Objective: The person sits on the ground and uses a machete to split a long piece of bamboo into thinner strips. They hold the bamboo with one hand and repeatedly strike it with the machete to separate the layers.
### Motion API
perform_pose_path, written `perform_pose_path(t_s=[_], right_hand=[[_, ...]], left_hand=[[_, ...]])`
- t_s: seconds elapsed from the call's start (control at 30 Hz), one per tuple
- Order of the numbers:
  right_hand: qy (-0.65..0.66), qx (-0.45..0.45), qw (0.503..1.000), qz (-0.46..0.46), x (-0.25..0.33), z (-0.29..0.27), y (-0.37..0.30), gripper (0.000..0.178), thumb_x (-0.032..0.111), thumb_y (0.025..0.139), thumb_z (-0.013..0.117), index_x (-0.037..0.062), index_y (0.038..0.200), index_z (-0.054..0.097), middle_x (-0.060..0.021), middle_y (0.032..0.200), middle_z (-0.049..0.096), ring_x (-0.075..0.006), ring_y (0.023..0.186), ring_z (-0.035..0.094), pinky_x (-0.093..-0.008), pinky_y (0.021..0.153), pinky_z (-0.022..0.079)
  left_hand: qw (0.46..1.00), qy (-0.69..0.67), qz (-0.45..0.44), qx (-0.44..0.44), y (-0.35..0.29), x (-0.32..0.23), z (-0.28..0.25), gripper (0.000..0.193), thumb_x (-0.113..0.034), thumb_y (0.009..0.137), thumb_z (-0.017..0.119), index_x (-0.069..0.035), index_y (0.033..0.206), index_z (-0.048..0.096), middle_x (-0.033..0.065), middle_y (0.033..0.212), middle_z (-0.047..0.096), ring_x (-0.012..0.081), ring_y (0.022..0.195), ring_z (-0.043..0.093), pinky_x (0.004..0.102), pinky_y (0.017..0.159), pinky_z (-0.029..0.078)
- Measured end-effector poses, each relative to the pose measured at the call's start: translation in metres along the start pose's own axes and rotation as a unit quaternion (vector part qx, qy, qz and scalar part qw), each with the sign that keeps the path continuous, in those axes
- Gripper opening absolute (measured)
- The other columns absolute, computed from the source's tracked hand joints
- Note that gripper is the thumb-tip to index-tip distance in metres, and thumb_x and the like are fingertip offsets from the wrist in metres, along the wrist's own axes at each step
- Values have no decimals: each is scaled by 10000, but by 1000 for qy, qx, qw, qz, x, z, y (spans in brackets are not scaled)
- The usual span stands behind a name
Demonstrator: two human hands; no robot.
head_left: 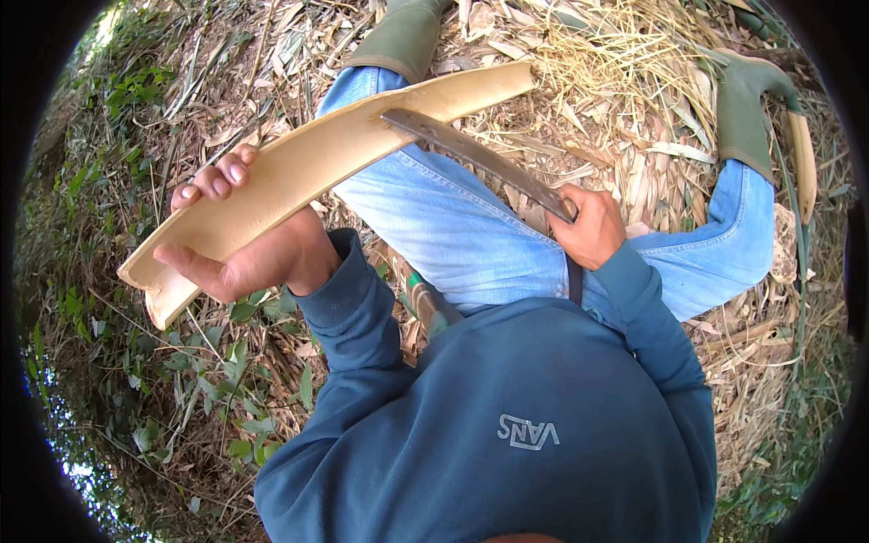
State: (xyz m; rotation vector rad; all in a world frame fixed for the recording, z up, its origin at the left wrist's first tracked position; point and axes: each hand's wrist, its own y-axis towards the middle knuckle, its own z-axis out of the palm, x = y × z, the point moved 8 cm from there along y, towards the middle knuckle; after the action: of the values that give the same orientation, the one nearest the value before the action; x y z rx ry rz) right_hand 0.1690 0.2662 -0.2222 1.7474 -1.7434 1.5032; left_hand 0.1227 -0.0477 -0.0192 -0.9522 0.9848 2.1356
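Note:
A long, curved strip of split bamboo (321,167), pale and hollow on its inner face, slants from the lower left up across my knee. My left hand (276,258) grips it near its lower end, thumb on the inner face and fingers over the far edge. In my right hand (590,228) is a dark, flat machete (489,161); my fingers close around its near end, and its handle is mostly hidden. The blade's far tip lies over the bamboo's inner face, around the strip's middle; I cannot tell whether they touch.
My legs in blue jeans (453,226) and green rubber boots (747,113) spread across the ground. Yellow shavings (625,54) pile up between the boots. Dry leaves cover the soil, with green plants (81,208) at left. A pale, split piece (802,167) lies beside the right boot.

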Motion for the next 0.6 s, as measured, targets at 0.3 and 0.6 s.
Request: perform_pose_path(t_s=[0.3,0.6], right_hand=[[-71,5,997,29,-16,-23,2,153,144,760,691,10,821,654,-234,616,561,-419,587,588,-428,548,444],[-53,29,997,47,-26,-27,5,192,198,770,686,12,810,664,-228,620,586,-401,603,618,-445,571,474]], left_hand=[[1000,-4,5,11,-8,-5,11,498,-573,927,497,-80,944,561,68,764,515,232,704,501,417,740,426],[999,6,14,28,-10,-5,20,504,-575,935,483,-75,941,550,63,756,513,228,705,505,427,747,431]])
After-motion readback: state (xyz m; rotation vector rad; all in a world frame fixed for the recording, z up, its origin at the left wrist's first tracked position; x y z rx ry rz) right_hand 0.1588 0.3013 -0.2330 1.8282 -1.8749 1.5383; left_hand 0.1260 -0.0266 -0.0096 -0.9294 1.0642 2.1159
